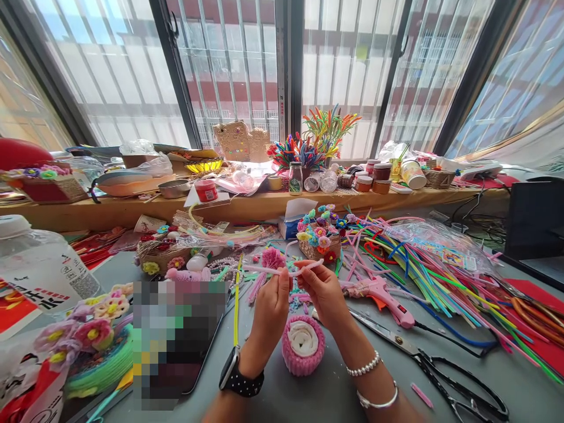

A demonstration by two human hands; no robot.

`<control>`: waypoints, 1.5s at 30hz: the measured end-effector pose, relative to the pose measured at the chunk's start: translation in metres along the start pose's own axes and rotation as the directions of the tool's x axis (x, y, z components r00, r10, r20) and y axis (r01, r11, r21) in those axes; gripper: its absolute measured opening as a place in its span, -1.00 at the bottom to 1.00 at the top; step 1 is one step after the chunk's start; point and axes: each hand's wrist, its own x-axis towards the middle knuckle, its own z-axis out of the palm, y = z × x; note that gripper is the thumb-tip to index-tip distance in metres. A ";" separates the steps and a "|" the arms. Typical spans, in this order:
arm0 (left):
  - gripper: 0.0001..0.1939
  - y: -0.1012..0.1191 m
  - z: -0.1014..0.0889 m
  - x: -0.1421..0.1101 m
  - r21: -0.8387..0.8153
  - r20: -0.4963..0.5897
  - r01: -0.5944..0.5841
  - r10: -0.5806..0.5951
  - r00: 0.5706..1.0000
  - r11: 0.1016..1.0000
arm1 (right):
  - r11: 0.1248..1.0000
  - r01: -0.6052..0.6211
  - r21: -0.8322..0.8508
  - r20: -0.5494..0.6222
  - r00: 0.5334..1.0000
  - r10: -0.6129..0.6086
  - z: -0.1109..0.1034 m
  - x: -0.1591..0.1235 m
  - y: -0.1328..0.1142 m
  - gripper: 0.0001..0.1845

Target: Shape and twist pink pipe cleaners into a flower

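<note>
Two hands raised over a cluttered grey table (308,393), tall barred windows (229,59) beyond a wooden ledge (247,207) loaded with jars and craft bits. Left hand (271,308), black watch at the wrist, fingers pinched shut on a pale pink pipe cleaner (282,271); right hand (324,291), pearl bracelet and bangle at the wrist, likewise pinched on the same fuzzy stem, held level between both, near the middle of the scene. Just below, on the table, a small round pink fuzzy cup (303,345) with white inside. Right of it, a pink glue gun (383,296) and long black scissors (440,367). Far right, a spread of bright pipe cleaners (440,270), thin and fuzzy. Behind the hands, a woven basket (319,241) of small fuzzy flowers. Left, near, a plastic bottle (39,267).
</note>
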 end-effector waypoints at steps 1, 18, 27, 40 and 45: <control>-0.62 0.000 0.000 0.000 0.019 0.013 -0.009 0.009 1.000 1.000 | 0.999 0.024 -0.032 0.003 1.000 -0.024 0.000 0.000 0.000 -0.80; -0.54 -0.004 -0.018 0.003 0.309 0.501 -0.381 0.191 0.844 0.871 | 0.694 0.323 -0.644 0.288 0.942 -0.171 -0.006 0.000 -0.019 -0.71; -0.58 -0.007 -0.015 0.003 0.310 0.494 -0.399 0.212 0.843 0.863 | 0.809 0.182 -0.559 0.212 0.975 -0.073 -0.005 0.000 -0.015 -0.77; -0.75 -0.004 -0.005 0.000 0.518 0.246 -0.405 0.323 0.914 0.753 | 0.987 0.054 -0.150 -0.189 0.979 -0.082 -0.004 0.004 -0.012 -0.74; -0.74 -0.009 -0.007 0.000 0.540 0.189 -0.425 0.387 0.903 0.727 | 0.976 0.043 -0.213 -0.094 0.994 -0.064 -0.005 0.004 -0.015 -0.72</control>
